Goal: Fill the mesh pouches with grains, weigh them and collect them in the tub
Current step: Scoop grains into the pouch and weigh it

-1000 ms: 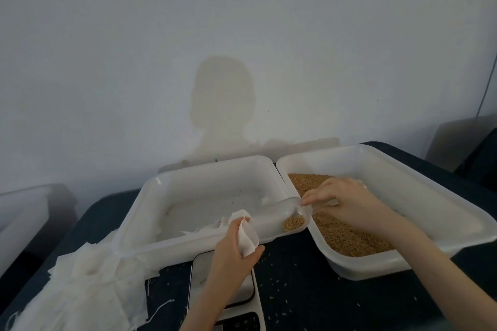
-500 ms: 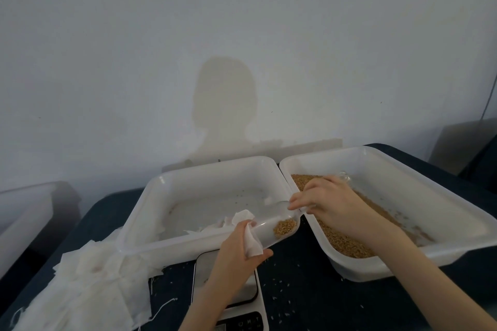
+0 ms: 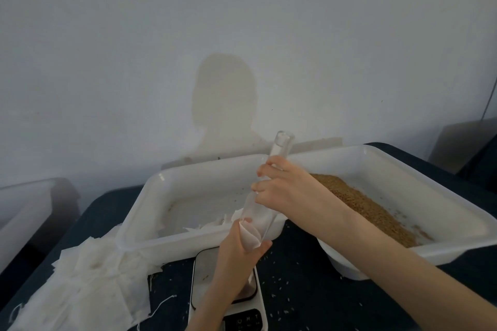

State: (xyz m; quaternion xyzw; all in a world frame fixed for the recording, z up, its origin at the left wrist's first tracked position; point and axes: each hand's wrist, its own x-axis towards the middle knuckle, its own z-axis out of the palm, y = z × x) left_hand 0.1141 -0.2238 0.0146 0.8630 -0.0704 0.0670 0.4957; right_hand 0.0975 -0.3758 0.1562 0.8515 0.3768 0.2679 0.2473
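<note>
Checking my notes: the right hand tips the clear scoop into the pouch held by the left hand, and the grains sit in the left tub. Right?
Not quite. The head view shows the grains in the right tub; the rest holds: right hand, clear scoop, pouch, left hand.

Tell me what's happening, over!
Left hand holds pouch open. Right hand tips scoop into it. Scale below. Nothing in the way.

I am wearing nothing on my arms: both forearms are showing bare up to the frame's lower edge. My left hand (image 3: 236, 252) and right hand (image 3: 285, 191) are going without gloves, rings or watch.
</note>
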